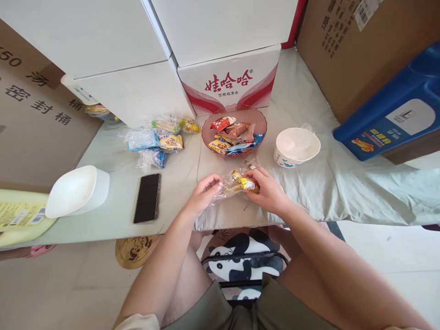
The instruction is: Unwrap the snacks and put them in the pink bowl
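Note:
My left hand (205, 193) is closed on the edge of a clear plastic bag (225, 190), near the front of the cloth-covered table. Pinched in my right hand (266, 190) is a yellow-and-gold wrapped snack (245, 181), which lies against the bag's right side. Just beyond my hands stands a pink ribbed glass bowl (233, 155) holding several wrapped snacks in red, brown, yellow and blue. To the left of the bowl, more wrapped snacks (171, 142) lie in and among clear plastic bags.
A black phone (147, 198) and a white container (77, 190) lie to the left. Right of the bowl is a white paper tub (297, 147). A blue jug (395, 107) stands at the right, with a white-and-red carton (229, 85) behind the bowl. Cardboard boxes flank the table.

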`<state>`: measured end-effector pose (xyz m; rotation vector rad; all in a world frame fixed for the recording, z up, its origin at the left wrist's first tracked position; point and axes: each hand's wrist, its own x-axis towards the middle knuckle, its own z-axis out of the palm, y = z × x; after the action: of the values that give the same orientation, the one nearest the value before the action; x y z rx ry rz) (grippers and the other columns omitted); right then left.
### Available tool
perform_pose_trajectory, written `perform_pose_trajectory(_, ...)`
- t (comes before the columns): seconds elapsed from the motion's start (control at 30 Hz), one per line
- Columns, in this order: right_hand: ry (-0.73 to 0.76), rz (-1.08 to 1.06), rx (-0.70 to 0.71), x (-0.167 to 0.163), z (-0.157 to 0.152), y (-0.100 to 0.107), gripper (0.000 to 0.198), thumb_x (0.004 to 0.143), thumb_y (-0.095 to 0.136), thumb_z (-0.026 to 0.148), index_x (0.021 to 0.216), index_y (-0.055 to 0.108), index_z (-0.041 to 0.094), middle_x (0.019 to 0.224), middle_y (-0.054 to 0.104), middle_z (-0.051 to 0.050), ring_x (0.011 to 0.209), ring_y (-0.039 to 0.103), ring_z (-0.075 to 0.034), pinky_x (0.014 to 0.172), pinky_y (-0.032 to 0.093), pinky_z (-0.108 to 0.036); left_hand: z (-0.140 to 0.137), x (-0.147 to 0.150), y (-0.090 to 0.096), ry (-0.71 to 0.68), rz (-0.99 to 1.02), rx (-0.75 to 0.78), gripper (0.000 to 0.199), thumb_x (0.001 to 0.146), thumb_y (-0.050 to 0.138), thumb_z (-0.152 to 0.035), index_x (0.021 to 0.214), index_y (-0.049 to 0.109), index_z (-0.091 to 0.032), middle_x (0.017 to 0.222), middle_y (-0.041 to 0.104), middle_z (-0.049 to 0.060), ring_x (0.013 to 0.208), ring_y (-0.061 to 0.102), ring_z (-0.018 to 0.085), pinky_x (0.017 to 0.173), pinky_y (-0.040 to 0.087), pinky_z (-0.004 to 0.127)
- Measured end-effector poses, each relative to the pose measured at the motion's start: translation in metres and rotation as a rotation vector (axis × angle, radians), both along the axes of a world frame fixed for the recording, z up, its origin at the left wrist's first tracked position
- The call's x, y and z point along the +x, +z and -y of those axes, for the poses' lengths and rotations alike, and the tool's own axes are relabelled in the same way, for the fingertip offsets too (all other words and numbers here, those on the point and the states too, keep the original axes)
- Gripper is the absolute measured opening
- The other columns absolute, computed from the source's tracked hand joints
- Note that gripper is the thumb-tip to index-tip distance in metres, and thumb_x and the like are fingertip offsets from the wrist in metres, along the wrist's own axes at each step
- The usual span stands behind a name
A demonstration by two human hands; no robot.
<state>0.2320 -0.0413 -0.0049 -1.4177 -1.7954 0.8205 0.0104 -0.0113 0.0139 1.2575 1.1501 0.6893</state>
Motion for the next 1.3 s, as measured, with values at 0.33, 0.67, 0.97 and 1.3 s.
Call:
perform_pose_trajectory(0.33,0.043,0.026,-0.028,-0.003,0.003,0.003,0.044,0.071,0.059,0.012,0.114,0.058,0.023,0.109,0.061,-0.007,0.092,0.062,-0.021,0.077,0.051,-0.032,0.004,0.015,-0.002,-0.229,-0.078,0.029,0.03,0.074,0.069,-0.035,0.096,0.062,-0.016,0.084,0.063,0.001,0.072,0.056,0.012,0.068,0.045,0.023)
perform_pose_trajectory(0.67,0.161,0.049,0.049,-0.001,0.004,0.008,0.043,0.072,0.054,0.013,0.114,0.059,0.018,0.109,0.063,-0.01,0.093,0.06,-0.022,0.08,0.05,-0.034,0.005,0.012,-0.005,-0.251,-0.134,0.05,0.025,0.076,0.062,-0.026,0.097,0.067,-0.014,0.092,0.071,0.004,0.084,0.064,0.018,0.077,0.049,0.027)
perform_pose_trajectory(0.97,0.148,0.042,0.031,-0.002,0.003,0.01,0.039,0.073,0.052,0.013,0.11,0.06,0.02,0.104,0.063,-0.008,0.087,0.059,-0.02,0.077,0.05,-0.033,0.004,0.014,-0.003,-0.223,-0.062,-0.008,0.035,0.076,0.065,-0.027,0.109,0.07,-0.015,0.097,0.074,0.005,0.089,0.065,0.02,0.08,0.048,0.028)
perform_pose_trajectory(1.3,0.232,-0.006,0.024,0.0,0.005,0.011,0.045,0.073,0.055,0.02,0.118,0.057,0.017,0.111,0.058,-0.011,0.093,0.059,-0.024,0.083,0.05,-0.038,0.004,0.013,-0.004,-0.218,-0.013,-0.013,0.043,0.072,0.069,-0.027,0.114,0.065,-0.016,0.107,0.072,0.007,0.098,0.066,0.022,0.086,0.051,0.03)
